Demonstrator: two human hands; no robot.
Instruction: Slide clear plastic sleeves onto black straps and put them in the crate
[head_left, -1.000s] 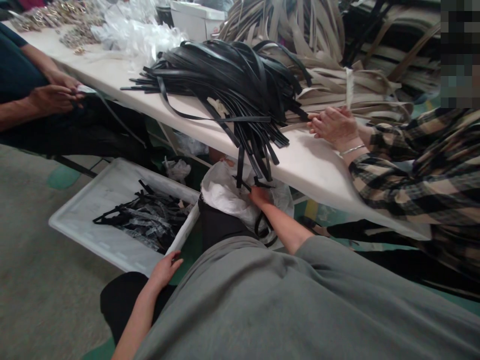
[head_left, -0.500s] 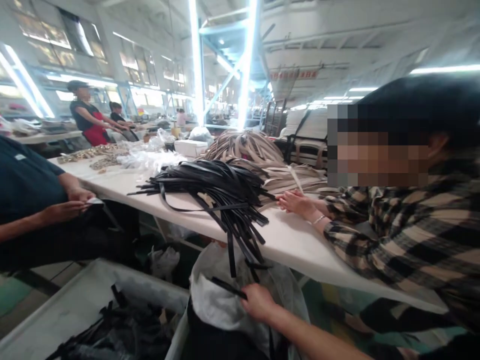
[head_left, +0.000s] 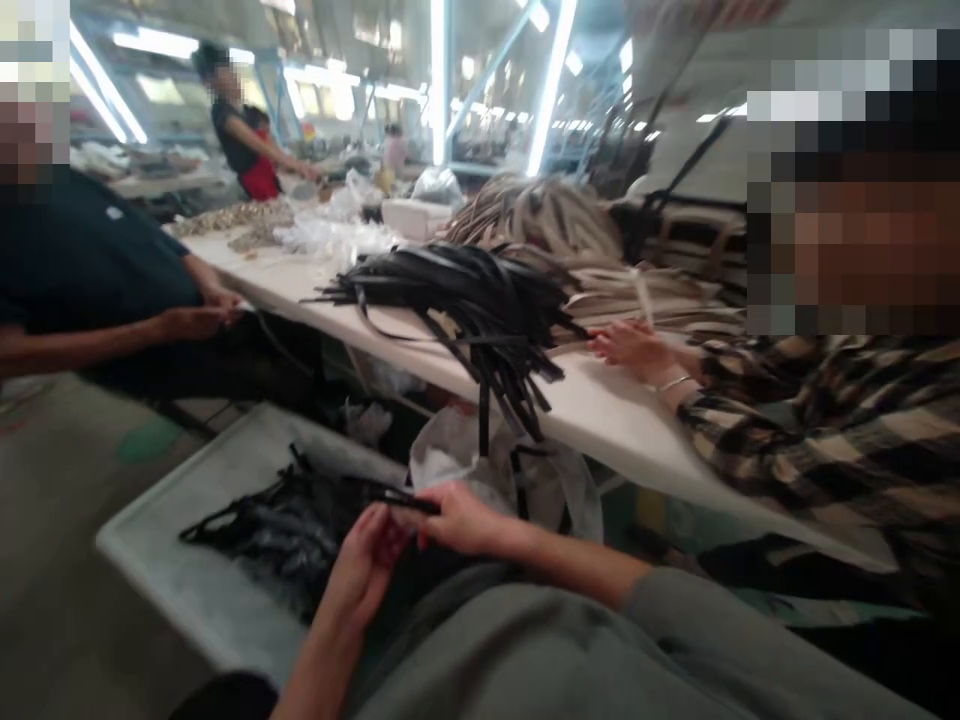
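My right hand [head_left: 461, 518] is closed around a narrow black strap [head_left: 409, 498], whose end points left over the white bin. Just left of it, my left hand [head_left: 369, 560] has its fingers drawn together at the same strap; blur hides the exact grip. Below and to the left, the white bin [head_left: 169, 505] holds a heap of tangled black straps [head_left: 292, 530]. A large bundle of black straps [head_left: 465, 290] lies on the white table [head_left: 592, 400], several ends hanging over its edge. Under those ends stands a whitish sack [head_left: 577, 500], its mouth partly hidden by my right hand.
At right, a person in a checked shirt [head_left: 757, 430] rests both hands on the table. At left, a person in a dark top [head_left: 97, 260] holds something small. Beige straps [head_left: 660, 300], clear plastic bags [head_left: 330, 235] and a white box [head_left: 416, 218] sit farther back.
My right hand has moved left and back from over the sack, still with a black strap. My left hand has come into view beside it. The view has tilted down.
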